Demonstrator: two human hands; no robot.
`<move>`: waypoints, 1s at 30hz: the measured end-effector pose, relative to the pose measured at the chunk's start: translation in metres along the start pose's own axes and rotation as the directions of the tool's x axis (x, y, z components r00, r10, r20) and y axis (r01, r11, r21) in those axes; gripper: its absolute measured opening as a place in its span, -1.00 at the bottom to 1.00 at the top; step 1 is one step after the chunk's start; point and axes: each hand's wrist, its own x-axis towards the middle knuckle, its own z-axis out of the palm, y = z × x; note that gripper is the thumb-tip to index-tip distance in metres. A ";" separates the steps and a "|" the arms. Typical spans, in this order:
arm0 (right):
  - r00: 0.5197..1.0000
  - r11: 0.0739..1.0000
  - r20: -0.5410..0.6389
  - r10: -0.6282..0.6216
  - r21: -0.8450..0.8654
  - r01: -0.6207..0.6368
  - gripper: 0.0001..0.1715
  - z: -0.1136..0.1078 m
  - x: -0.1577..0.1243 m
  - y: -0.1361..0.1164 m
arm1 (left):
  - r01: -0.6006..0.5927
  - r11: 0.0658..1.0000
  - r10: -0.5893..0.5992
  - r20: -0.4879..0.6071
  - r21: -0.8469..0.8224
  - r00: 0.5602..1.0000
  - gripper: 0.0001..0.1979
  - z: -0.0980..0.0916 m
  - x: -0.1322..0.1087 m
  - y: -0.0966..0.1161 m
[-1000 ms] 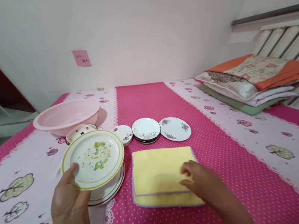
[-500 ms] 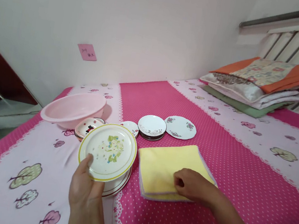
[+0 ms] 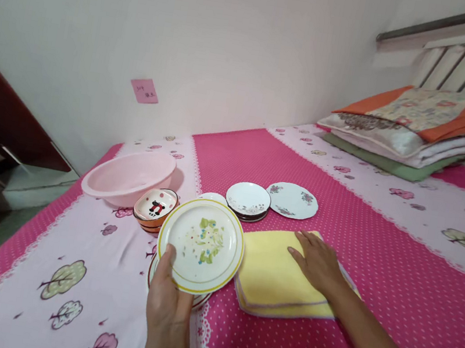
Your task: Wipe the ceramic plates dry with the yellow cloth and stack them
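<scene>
Left hand (image 3: pixel 167 305) grips yellow-rimmed floral plate (image 3: pixel 200 245) by near edge, thumb on rim, raised over plate stack (image 3: pixel 200 300) on bed (image 3: pixel 375 279); right hand (image 3: pixel 319 262) flat, fingers spread, pressing folded yellow cloth (image 3: pixel 276 275) just beside

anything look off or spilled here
Nothing looks spilled or broken. The odd part is the setting: plates and a pink basin sit on a bed. The left hand holds a yellow-rimmed plate tilted; the right hand rests flat on the yellow cloth.
</scene>
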 end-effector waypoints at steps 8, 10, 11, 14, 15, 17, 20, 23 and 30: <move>0.942 0.938 -0.036 0.333 0.114 -0.327 -0.12 -0.029 0.004 0.045 | -0.010 0.999 0.012 0.039 -0.053 0.999 -0.60 -0.011 0.000 -0.004; 0.895 0.871 0.079 0.439 0.208 -0.446 -0.06 -0.039 0.005 0.053 | -0.015 0.998 0.018 0.040 -0.061 0.999 -0.60 -0.013 -0.001 -0.003; 0.873 0.829 0.139 0.467 0.273 -0.487 -0.09 -0.042 0.006 0.054 | -0.014 0.998 0.017 0.045 -0.065 0.999 -0.59 -0.014 -0.001 -0.002; 0.828 0.694 0.300 0.474 0.452 -0.561 -0.28 -0.049 0.004 0.045 | -0.010 0.997 0.015 0.071 -0.075 0.997 -0.58 -0.019 -0.001 -0.002; 0.823 0.657 0.336 0.458 0.496 -0.568 -0.34 -0.051 0.003 0.039 | -0.007 0.997 0.013 0.076 -0.075 0.997 -0.57 -0.020 -0.001 -0.002; 0.833 0.594 0.390 0.393 0.584 -0.554 -0.44 -0.053 0.000 0.027 | 0.009 0.997 -0.003 0.079 -0.072 0.997 -0.57 -0.023 -0.002 -0.003; 0.836 0.489 0.455 0.308 0.678 -0.549 -0.59 -0.057 -0.005 0.012 | 0.044 0.996 -0.036 0.106 -0.079 0.994 -0.57 -0.023 -0.004 -0.005; 0.815 0.420 0.461 0.351 0.700 -0.577 -0.67 -0.062 -0.008 0.005 | 0.069 0.994 -0.058 0.128 -0.084 0.990 -0.57 -0.021 -0.006 -0.006; 0.819 0.270 0.355 0.451 0.820 -0.505 -0.74 -0.073 -0.011 -0.011 | 0.118 0.991 -0.108 0.144 -0.067 0.984 -0.57 -0.022 -0.005 -0.012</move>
